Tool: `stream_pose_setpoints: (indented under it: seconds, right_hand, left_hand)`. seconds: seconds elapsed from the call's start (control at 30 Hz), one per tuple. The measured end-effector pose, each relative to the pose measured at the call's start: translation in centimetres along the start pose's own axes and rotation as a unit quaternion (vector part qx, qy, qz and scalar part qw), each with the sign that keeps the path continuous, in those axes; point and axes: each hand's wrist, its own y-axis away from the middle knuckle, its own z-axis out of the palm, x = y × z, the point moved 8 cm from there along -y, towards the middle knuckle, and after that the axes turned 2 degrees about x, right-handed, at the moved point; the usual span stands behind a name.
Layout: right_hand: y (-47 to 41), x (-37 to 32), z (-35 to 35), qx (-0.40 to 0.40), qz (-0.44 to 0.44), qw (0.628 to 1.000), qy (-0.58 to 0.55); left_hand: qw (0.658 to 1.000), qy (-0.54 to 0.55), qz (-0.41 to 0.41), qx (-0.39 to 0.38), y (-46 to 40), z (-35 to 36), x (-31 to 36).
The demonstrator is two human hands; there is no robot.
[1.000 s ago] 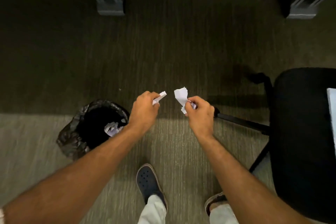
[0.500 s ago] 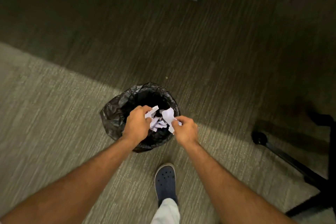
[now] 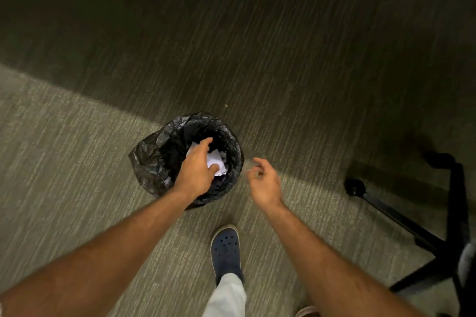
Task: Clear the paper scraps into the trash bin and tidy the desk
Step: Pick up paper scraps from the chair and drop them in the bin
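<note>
The round, black-lined trash bin (image 3: 154,162) stands mouth-up on open carpet (image 3: 77,162), white paper scraps (image 3: 217,162) inside it, the left hand (image 3: 197,170) spread loose-fingered above them, the right hand (image 3: 265,183) empty, fingers apart, just beside its rim.

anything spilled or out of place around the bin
Nothing stands out. The paper scraps lie inside the trash bin, none on the carpet around it. The bin stands upright with its black liner folded over the rim. The left hand is over the opening; the right hand is open and empty beside it.
</note>
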Motion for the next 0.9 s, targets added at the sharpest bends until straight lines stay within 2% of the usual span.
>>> stream_pose_setpoints:
  seconds: [0.23,0.4,0.5,0.7,0.9]
  right_hand:
    - [1.3,1.1,-16.2,0.095,-0.041,0.993,0.053]
    - [3.2,5.3,-32.2,0.198,-0.041,0.979,0.038]
    - [5.0,9.9,-42.9,0.244,-0.023,0.969,0.011]
    - [11.1,22.5,-62.7,0.372,0.022,0.928,-0.016]
    - [18.7,35.5,-71.8,0.392,0.063,0.918,-0.028]
  left_hand:
    - [0.989,-0.049,0.135,-0.025,1.4,4.0,17.2]
    - [0.975,-0.045,0.211,-0.060,5.6,11.7,28.9]
    - [0.960,-0.062,0.248,-0.113,9.6,18.8,35.1]
    - [0.905,-0.127,0.354,-0.197,18.3,32.8,46.6]
    - [0.847,-0.173,0.446,-0.232,25.7,44.8,56.3]
